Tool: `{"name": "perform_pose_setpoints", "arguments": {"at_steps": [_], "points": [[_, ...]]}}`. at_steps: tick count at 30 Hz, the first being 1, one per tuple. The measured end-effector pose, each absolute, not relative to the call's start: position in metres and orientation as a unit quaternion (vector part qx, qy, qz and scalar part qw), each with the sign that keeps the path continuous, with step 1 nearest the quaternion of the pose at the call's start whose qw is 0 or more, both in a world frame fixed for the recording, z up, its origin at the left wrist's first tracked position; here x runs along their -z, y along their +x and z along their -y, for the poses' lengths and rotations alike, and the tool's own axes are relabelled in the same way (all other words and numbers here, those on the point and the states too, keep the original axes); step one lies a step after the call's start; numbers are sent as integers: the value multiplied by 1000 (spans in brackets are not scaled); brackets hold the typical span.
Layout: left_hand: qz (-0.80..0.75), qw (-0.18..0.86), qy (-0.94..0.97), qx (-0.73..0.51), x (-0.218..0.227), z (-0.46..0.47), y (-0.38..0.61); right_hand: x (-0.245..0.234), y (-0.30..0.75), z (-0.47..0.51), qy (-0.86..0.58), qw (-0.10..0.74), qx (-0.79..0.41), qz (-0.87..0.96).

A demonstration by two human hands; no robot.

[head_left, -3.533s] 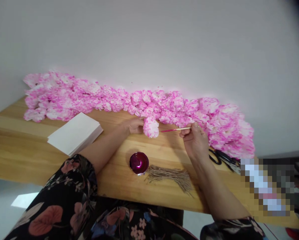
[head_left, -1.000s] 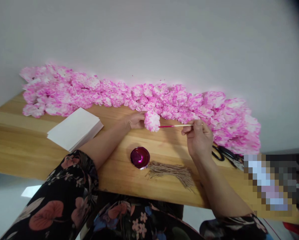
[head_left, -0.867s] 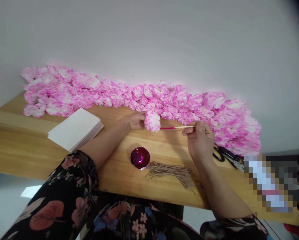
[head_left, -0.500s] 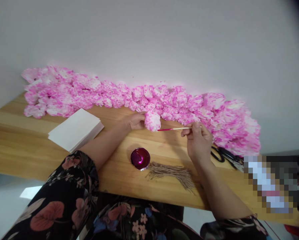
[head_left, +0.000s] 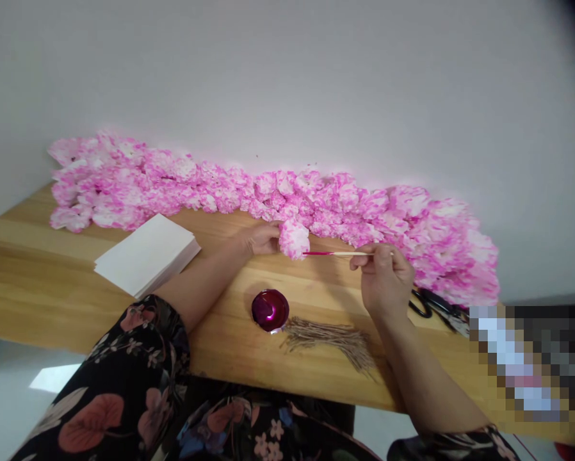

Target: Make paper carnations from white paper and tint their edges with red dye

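Observation:
My left hand (head_left: 267, 238) holds a white and pink paper flower (head_left: 294, 240) above the table, its fingers partly hidden behind the bloom. Between the fingertips of my right hand (head_left: 383, 275) is a thin wooden stick (head_left: 348, 254), its far half stained dark pink. The stick's tip touches the lower right edge of the flower. Below them stands a small round bowl of dark magenta liquid (head_left: 270, 310). A bundle of thin brown twigs (head_left: 330, 339) lies just right of the bowl.
A long bank of pink and white paper flowers (head_left: 162, 186) runs along the wall at the back of the wooden table (head_left: 38, 269). A stack of white paper (head_left: 146, 253) lies at left, by my left forearm. Black-handled scissors (head_left: 436, 307) rest at right, near a blurred-out patch.
The view has tilted slightly, so everything sits a little lower. Both hands keep their holds, and the stick's tip stays at the flower's edge.

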State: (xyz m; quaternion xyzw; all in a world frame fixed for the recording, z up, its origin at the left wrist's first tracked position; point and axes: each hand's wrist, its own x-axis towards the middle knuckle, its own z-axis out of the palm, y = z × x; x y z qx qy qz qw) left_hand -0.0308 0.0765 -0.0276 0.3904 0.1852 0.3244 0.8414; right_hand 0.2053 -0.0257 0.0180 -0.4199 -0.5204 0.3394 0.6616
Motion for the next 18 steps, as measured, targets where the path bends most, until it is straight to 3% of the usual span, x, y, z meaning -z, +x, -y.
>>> {"name": "perform_pose_setpoints", "arguments": {"at_steps": [11,18], "points": [[-190,848,415,-270,14,-70,-35,-20,201,18,-407,686,-381,468],[-179,860,401,-261,39,-84,-34,-20,201,19,-396,689,-389,466]]}}
